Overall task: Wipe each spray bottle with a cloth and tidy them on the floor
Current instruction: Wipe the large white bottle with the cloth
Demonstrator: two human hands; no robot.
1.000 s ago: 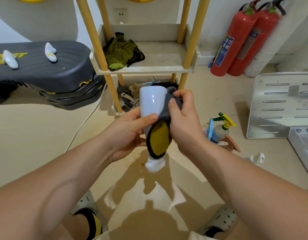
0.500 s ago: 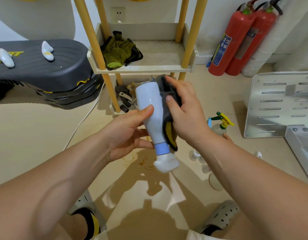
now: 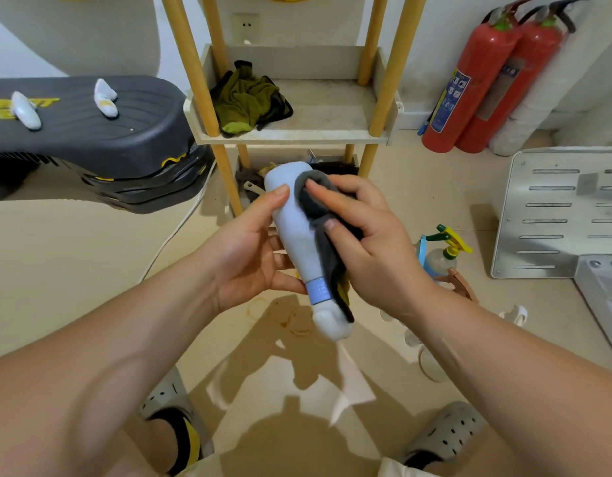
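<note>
The head camera looks down at two hands in front of a wooden shelf (image 3: 297, 136). The left hand (image 3: 249, 259) holds the white spray bottle (image 3: 296, 235) from the left side, with its thumb on top and its fingers curled under. The bottle is up in the air above the floor (image 3: 74, 256). It is tilted, with its flat bottom pointing up toward the shelf and its blue ring and white top pointing down toward the person. The right hand (image 3: 370, 249) holds a grey cloth (image 3: 313, 197) and pushes it onto the right side of the bottle. Its fingers are bent around the cloth, and one end of the cloth hangs down by the blue ring. A small spray bottle (image 3: 440, 256) with a green and yellow top sits on the floor just right of that hand. A green rag (image 3: 246, 101) lies on the shelf. Two red fire extinguishers (image 3: 469, 87) stand by the wall.
</note>
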